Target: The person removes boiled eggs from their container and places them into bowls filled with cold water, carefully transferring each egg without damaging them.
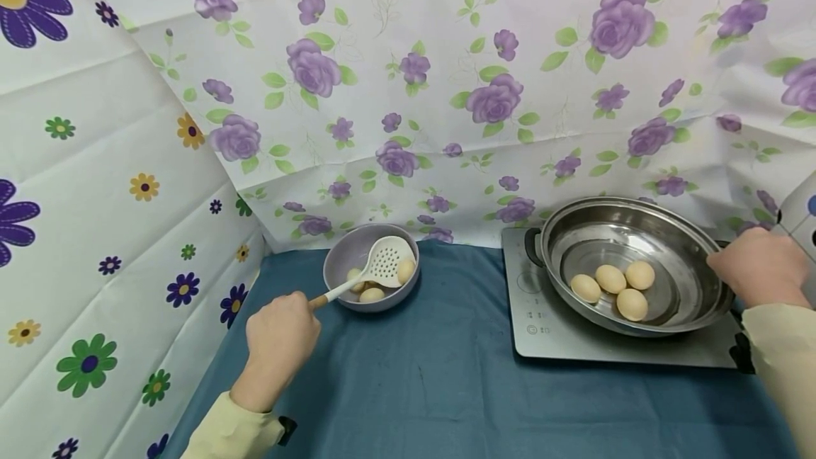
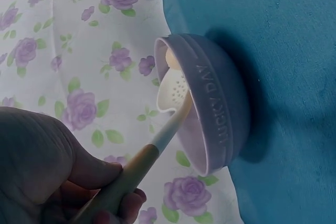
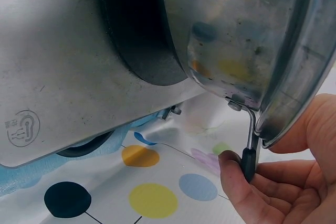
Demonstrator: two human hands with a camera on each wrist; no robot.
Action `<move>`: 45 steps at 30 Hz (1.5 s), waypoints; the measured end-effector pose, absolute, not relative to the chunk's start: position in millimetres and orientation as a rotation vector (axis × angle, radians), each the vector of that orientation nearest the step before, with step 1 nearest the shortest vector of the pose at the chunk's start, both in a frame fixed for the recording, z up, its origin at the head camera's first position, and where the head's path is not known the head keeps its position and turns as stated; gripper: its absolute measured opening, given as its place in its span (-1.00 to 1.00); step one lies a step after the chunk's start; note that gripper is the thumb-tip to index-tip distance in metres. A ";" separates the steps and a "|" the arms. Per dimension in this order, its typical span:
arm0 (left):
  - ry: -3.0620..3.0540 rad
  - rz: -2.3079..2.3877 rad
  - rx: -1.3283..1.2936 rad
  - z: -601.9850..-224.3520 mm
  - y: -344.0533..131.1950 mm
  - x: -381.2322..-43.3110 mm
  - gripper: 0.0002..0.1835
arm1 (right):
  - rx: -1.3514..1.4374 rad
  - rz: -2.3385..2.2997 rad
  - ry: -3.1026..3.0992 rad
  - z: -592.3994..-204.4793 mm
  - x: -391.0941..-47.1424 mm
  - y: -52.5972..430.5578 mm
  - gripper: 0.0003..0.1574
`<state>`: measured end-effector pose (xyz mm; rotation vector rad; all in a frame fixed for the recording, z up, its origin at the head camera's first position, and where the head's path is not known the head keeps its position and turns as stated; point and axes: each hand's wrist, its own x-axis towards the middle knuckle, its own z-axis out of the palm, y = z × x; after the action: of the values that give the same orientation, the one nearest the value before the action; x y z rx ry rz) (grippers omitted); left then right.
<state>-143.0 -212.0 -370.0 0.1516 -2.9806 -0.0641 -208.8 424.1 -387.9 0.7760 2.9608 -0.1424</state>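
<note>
My left hand [image 1: 284,330] grips the wooden handle [image 2: 126,177] of a white slotted spoon [image 1: 385,261]. The spoon's perforated head lies inside a mauve bowl [image 1: 338,246], beside several eggs [image 1: 372,295] there; the head hides part of them. At the right, my right hand [image 1: 761,268] grips the black side handle [image 3: 249,163] of a steel pan [image 1: 574,232], thumb near the rim. Several brown eggs [image 1: 610,279] sit together on the pan's bottom, toward its front left. In the right wrist view the pan's underside appears lifted off the cooktop on the near side.
A flat silver induction cooktop [image 1: 529,338] lies under the pan. A blue cloth [image 1: 433,374] covers the table. Flowered sheets [image 1: 382,91] hang behind and along the left side, close to the bowl and the pan.
</note>
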 end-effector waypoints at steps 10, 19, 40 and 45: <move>-3.055 -0.174 0.214 -364.8 -214.7 -141.7 -0.74 | 0.774 -0.152 2.957 -386.9 -208.2 422.4 -0.39; -3.123 -0.291 0.267 -366.8 -222.1 -144.0 -0.70 | 0.777 -0.176 2.965 -386.1 -207.2 422.4 -0.46; -3.100 -0.331 0.291 -365.8 -227.7 -148.5 -0.66 | 0.769 -0.165 2.964 -383.7 -209.6 421.4 -0.45; -3.096 -0.328 0.291 -365.8 -228.3 -149.4 -0.63 | 0.755 -0.143 2.965 -384.2 -210.1 421.8 -0.43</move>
<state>-149.4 -228.3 -365.8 0.2913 -3.0964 -0.3282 -210.1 421.8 -384.2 0.7549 2.9653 -0.1426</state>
